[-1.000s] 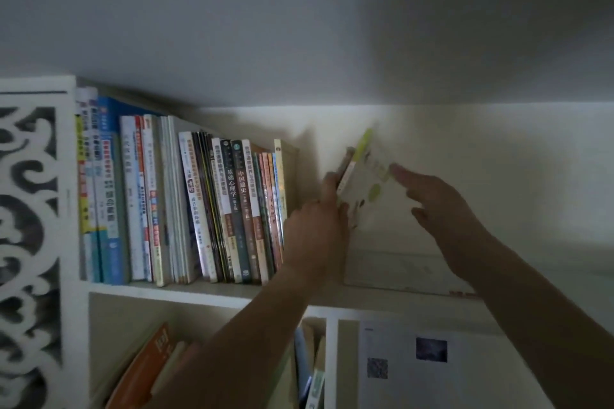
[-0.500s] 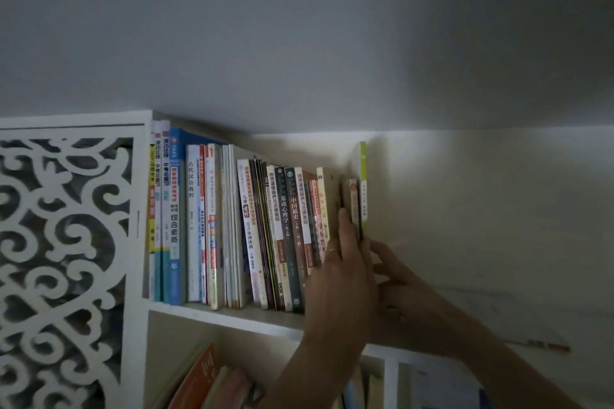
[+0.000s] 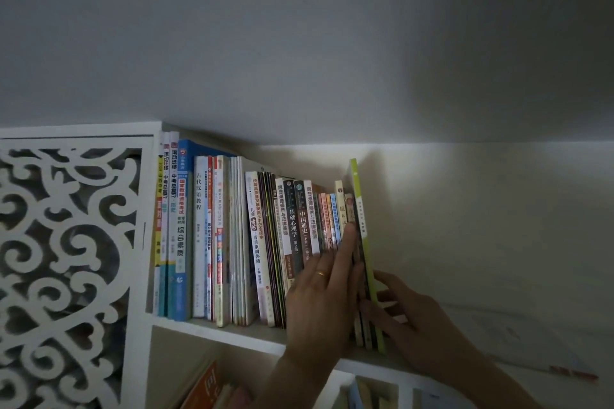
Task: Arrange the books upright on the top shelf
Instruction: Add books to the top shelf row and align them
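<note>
A row of upright books fills the left part of the white top shelf. The last book at its right end is tall, with a green spine, and stands upright against the others. My left hand lies flat with straight fingers on the spines just left of it. My right hand presses on the green book's right side near its bottom, fingers mostly straight. A thin book lies flat on the shelf to the right.
A white carved fretwork panel closes the shelf's left end. The wall rises behind and above. On the lower shelf stand an orange book and several others. The top shelf right of my hands holds only the flat book.
A second ago the green book was tilted, held between both hands. It now stands upright at the end of the row. The camera has shifted, so the shelf sits further right in view.
</note>
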### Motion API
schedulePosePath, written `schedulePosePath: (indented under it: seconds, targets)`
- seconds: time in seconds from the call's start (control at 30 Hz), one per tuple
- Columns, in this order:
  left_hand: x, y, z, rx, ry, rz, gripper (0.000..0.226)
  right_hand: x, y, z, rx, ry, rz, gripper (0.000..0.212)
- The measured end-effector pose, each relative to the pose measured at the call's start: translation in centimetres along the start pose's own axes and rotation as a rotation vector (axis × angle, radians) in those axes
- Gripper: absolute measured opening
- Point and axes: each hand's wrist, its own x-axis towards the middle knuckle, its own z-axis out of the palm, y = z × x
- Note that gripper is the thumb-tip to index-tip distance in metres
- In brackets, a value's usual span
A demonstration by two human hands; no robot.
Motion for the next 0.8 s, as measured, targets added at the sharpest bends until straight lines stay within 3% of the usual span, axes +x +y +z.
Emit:
schedulePosePath:
  seconds: [0.17, 0.3, 0.43, 0.63, 0.8]
  targets:
    - [-1.2, -0.5, 0.2, -0.044, -0.053, 0.024, 0.056, -0.2, 0.2, 0.6, -0.071, 0.009, -0.036, 0.053]
    - [-1.4, -1.0, 0.4, -0.095, -0.077, 0.031, 0.054, -0.4, -0.1, 0.6, -0.064, 0.018, -0.035, 0.060]
    - [-1.3, -1.2, 0.8, -0.068, -0.075, 0.027, 0.051, 0.3, 0.4, 0.9, -0.134, 0.077, 0.011, 0.035]
    - [-1.9, -1.2, 1.3, -0.112, -0.062, -0.018, 0.045, 0.2, 0.3, 0.4, -0.141, 0.126, 0.107, 0.025]
    - [-1.9, -0.9, 0.8, -0.163, -0.066, -0.014, 0.045, 0.2, 0.3, 0.7, -0.169, 0.126, 0.128, 0.033]
